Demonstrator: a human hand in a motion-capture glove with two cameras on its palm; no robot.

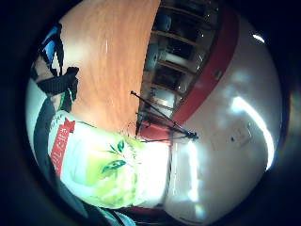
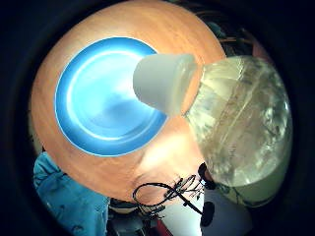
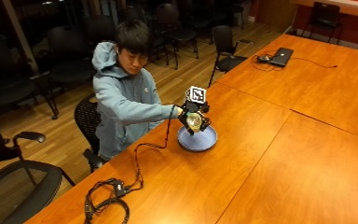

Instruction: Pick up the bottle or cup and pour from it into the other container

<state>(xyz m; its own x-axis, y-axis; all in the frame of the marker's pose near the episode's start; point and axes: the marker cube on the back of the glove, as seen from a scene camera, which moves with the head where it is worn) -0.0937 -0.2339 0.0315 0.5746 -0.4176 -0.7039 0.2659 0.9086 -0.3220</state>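
A person at the table holds a clear plastic bottle (image 3: 194, 122) of pale yellowish liquid in the gloved right hand (image 3: 189, 116), above a blue bowl (image 3: 197, 139) on the wooden table (image 3: 272, 154). In the thumb side palm view the bottle (image 2: 241, 123) lies tilted, its white cap (image 2: 162, 83) on and pointing over the bowl (image 2: 103, 98), which looks empty. The little finger side palm view shows the bottle's green, white and red label (image 1: 101, 167) close to the palm. The fingers are wrapped round the bottle.
A black cable (image 3: 113, 191) runs from the hand along the table to a coil near the front edge. A laptop (image 3: 281, 56) sits at the table's far end. Office chairs (image 3: 17, 182) stand along the near side. A tripod (image 1: 164, 120) stands beyond the table.
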